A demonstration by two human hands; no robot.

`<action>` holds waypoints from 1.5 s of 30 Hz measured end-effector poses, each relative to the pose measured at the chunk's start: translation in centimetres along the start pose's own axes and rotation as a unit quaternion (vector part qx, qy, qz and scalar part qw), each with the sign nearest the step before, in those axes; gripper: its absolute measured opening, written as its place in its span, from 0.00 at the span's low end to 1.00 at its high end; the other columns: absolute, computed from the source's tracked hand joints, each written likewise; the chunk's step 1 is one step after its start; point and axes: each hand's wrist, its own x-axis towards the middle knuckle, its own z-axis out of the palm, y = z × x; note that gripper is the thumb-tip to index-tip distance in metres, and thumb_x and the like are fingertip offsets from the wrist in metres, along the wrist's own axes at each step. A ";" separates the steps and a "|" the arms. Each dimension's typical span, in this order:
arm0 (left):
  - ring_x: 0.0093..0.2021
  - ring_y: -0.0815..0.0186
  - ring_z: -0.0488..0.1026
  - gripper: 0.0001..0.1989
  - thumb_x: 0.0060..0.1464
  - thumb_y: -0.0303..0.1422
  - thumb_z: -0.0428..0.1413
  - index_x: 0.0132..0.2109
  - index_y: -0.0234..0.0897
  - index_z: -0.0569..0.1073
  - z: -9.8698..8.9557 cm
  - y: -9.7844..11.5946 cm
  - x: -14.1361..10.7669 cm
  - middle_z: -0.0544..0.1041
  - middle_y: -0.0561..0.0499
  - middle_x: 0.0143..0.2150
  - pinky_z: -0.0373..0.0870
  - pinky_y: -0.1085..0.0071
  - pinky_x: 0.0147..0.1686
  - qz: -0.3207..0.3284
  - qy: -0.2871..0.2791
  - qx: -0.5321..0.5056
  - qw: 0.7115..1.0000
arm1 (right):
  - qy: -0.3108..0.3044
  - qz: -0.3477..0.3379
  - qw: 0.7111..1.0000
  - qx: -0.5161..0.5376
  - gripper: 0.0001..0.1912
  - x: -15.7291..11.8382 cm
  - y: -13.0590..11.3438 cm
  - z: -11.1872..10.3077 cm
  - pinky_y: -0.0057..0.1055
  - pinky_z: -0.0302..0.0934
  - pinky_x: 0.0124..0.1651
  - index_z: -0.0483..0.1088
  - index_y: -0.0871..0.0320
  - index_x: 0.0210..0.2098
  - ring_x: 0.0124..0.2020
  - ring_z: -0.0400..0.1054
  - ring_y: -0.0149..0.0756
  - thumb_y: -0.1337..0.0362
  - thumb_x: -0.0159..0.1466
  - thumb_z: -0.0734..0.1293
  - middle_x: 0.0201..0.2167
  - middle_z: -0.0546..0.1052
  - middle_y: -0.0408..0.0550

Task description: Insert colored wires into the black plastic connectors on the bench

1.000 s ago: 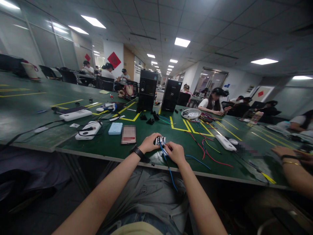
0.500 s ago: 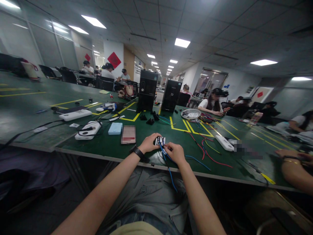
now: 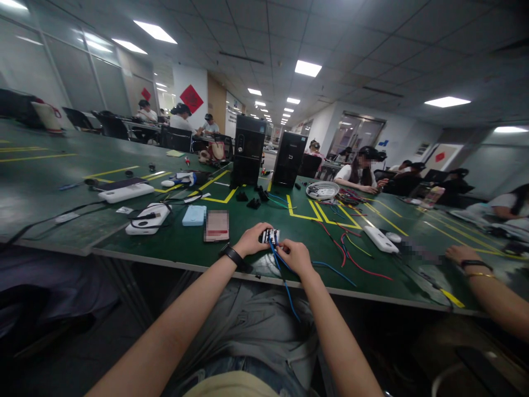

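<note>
A small black and white part [image 3: 271, 237] lies near the front edge of the green table [image 3: 248, 262], with blue wires [image 3: 290, 298] running from it over the edge. My left hand [image 3: 254, 240] grips this part from the left, thumb and fingers around its side. On the right, my right hand [image 3: 295, 256] is closed in a pinch on a blue wire close to the part. The fingertips hide where wire and part meet. Another blue wire [image 3: 334, 271] lies on the table to the right of my right hand.
Left lie a pinkish box [image 3: 216, 226], a light blue box [image 3: 194, 215] and white devices with cables [image 3: 149, 219]. Behind stand two black towers [image 3: 249, 151] and a white basket [image 3: 322, 190]. Red wires [image 3: 367, 270] lie right, with another person's hand [image 3: 463, 255] beyond.
The other person's hand at the right has moved left over the table. My hands have hardly moved and keep hold of the part and the wire.
</note>
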 end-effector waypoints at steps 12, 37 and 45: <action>0.45 0.60 0.70 0.20 0.47 0.31 0.63 0.48 0.37 0.69 0.0 -0.3 0.1 0.72 0.49 0.46 0.66 0.61 0.47 0.005 -0.012 0.001 1.000 | 0.013 -0.005 1.000 -0.003 0.13 -0.2 -0.3 -0.4 0.36 0.65 0.41 0.71 0.59 0.38 0.36 0.71 0.34 0.57 0.68 0.61 0.34 0.76 0.45; 0.46 0.59 0.70 0.20 0.49 0.33 0.62 0.49 0.36 0.68 0.2 -0.7 0.1 0.72 0.48 0.47 0.67 0.59 0.47 0.017 -0.007 0.003 1.000 | -0.051 0.022 0.997 -0.049 0.13 -0.1 -0.7 -0.4 0.34 0.66 0.37 0.72 0.60 0.35 0.31 0.71 0.32 0.57 0.68 0.62 0.30 0.75 0.43; 0.46 0.59 0.70 0.20 0.47 0.32 0.63 0.48 0.36 0.69 0.2 -0.6 0.0 0.72 0.49 0.46 0.67 0.60 0.47 0.019 -0.003 0.000 1.000 | -0.041 0.013 0.998 -0.053 0.13 -0.2 -1.1 -1.0 0.38 0.66 0.43 0.71 0.60 0.40 0.38 0.71 0.35 0.58 0.69 0.61 0.37 0.76 0.46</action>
